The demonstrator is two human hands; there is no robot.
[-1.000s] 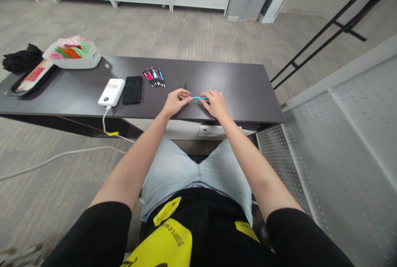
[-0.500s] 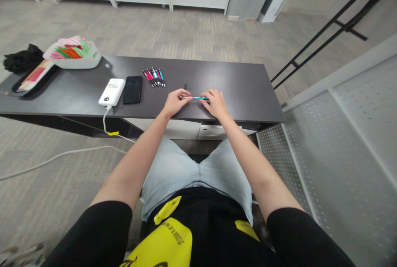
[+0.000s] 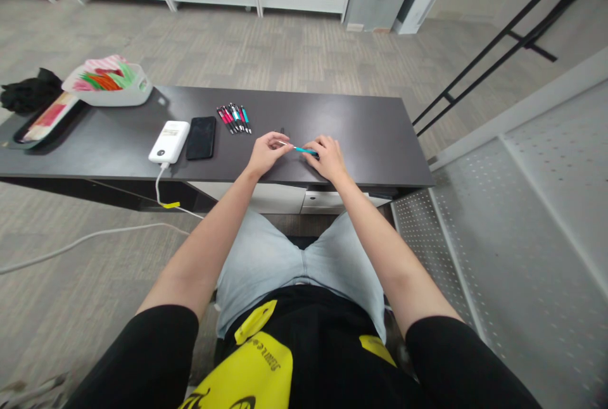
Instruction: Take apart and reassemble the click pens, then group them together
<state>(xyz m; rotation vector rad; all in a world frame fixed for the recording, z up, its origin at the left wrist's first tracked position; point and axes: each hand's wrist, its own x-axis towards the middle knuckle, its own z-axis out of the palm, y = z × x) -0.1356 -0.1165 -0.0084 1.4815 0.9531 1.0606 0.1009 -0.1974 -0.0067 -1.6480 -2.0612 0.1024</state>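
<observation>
Between my two hands is a teal pen, held just above or against the dark tabletop; I cannot tell which. My left hand is closed in a pinch on its thin, pale end. At the teal barrel's other end, the fingers of my right hand are wrapped round it and hide part of it. A small dark piece lies on the table just beyond my left fingertips. Further left, several red, black and teal pens lie side by side in a row.
Left of the pens are a black phone and a white power bank with a white cable hanging over the front edge. A white basket of colourful items, a dark tray and a black bundle occupy the far left.
The pen has tilted slightly, its left end now higher, as my left fingers rose a little. My right hand stays nearly in place. The whole view has shifted slightly.
</observation>
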